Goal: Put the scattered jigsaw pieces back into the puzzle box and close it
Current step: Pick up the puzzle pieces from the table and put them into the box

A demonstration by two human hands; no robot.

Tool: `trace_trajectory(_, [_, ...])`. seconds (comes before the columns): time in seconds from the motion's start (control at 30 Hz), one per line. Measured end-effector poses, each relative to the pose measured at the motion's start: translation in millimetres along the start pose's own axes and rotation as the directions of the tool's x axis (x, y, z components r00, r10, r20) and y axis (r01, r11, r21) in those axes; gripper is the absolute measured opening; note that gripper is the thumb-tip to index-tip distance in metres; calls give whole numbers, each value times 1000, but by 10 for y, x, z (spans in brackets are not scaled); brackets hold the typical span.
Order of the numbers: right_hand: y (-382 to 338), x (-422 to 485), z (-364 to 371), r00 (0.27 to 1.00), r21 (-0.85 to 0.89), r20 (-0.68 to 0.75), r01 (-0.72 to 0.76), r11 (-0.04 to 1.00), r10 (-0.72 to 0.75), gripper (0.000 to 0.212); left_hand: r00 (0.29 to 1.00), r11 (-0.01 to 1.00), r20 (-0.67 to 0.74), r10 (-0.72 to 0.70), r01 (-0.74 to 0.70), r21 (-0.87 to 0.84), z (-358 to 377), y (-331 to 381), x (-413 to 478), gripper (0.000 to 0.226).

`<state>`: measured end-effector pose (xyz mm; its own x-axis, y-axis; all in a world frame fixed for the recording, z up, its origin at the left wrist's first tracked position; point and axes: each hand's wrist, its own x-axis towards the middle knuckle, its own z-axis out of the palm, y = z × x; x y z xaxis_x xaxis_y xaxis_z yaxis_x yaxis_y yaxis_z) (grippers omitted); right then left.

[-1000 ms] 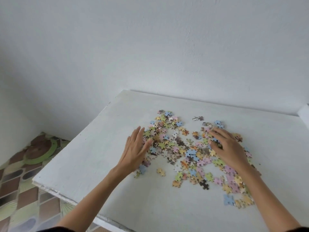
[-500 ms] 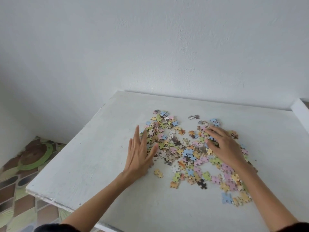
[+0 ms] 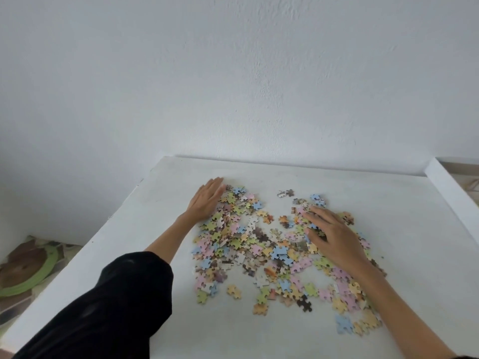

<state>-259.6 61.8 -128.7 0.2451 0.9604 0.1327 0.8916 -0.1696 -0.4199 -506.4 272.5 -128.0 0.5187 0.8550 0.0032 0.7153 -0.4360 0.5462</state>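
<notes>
Fingers (image 3: 217, 184) of left hand (image 3: 204, 201) straight beside jigsaw pieces (image 3: 259, 246), far-left edge; right hand (image 3: 337, 239) spread flat atop them.

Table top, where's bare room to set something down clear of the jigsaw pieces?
Bare: the strip between the left hand and the left edge of the table; the far band between the jigsaw pieces and the wall; the right side up to the white ledge. Crowded: the middle between both hands and under the right hand.

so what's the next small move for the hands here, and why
Probably sweep the left hand, flat at the pile's far-left edge, toward the right hand to bunch the jigsaw pieces. They lie spread wide on the table, too loose to scoop.
</notes>
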Motion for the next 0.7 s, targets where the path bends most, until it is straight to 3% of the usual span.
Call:
trace_trajectory(0.23, [-8, -6, -24, 1000, 0, 1, -3, 1000, 3, 44, 982, 983, 83, 168, -160, -90, 124, 301, -19, 51])
trace_trajectory(0.4, [5, -5, -19, 1000, 13, -9, 7, 1000, -7, 42, 956, 939, 136, 261, -219, -266, 95, 403, -95, 75])
trace_trajectory(0.53, [7, -7, -12, 1000, 21, -13, 11, 1000, -11, 42, 957, 914, 111, 269, -218, -342, 15, 622, 119, 64])
trace_trajectory(0.7, [16, -15, -23, 1000, 30, -21, 22, 999, -21, 52, 910, 922, 228, 346, -284, -263, 250, 1009, 287, 39])
